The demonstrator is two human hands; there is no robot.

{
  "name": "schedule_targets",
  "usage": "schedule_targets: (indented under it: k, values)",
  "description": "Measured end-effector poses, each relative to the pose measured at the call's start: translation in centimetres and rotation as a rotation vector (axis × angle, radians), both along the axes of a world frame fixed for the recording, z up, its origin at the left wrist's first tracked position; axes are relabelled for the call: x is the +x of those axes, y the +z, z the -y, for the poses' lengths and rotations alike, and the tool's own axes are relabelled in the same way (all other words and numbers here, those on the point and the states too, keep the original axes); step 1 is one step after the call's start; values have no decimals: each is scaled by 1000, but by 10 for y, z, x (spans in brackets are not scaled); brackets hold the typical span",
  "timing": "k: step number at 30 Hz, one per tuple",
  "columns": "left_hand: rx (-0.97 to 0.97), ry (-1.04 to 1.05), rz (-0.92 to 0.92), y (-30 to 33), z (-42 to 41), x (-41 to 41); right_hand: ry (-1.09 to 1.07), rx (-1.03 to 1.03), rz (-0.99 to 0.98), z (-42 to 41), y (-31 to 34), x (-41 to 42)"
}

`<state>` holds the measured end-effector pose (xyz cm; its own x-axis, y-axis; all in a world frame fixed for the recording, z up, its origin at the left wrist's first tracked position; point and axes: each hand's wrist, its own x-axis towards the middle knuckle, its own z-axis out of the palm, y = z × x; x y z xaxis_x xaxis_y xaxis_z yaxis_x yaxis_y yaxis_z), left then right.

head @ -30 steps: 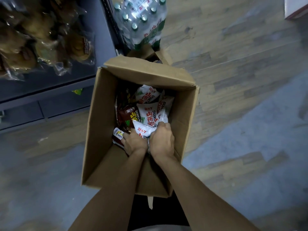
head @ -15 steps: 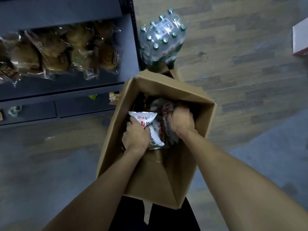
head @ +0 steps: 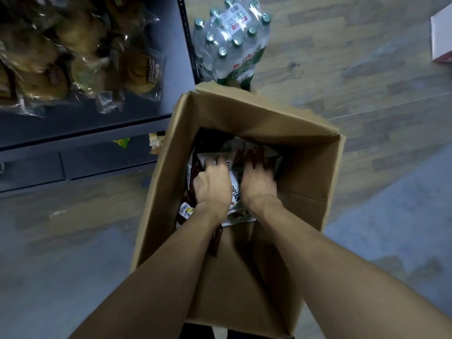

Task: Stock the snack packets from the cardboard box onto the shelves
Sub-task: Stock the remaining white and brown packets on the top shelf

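Both hands down inside cardboard box, center of frame, box standing open on floor. Left hand curled round a white snack packet, w/ fingers over its top edge; grip closed on it. Right hand just beside, fingers dug down into the packet pile; fingertips blurred/hidden, can't tell if that grip has hold of anything. More packets, white + dark red, lie at box bottom, far side & left of the hands. Shelf upper left of frame carries clear-wrapped bread bags. Shrink-wrapped water bottle pack top center, just behind box. White box corner at upper right edge.
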<state>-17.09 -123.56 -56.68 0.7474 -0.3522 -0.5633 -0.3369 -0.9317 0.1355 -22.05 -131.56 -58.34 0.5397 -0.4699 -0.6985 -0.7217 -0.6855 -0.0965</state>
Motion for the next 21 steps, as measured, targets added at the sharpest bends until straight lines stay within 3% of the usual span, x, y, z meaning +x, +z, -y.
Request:
schedule_targets:
  k: [8, 14, 18, 21]
  values:
    - [142, -42, -140, -16, 23, 4, 20, 74, -37, 9, -37, -3]
    - [28, 82, -177, -9, 15, 11, -67, 33, 54, 4, -16, 6]
    - [45, -110, -78, 21, -10, 8, -86, 65, 96, 1, 21, 11]
    - [59, -203, 63, 32, -32, -4, -88, 73, 275, -7, 35, -1]
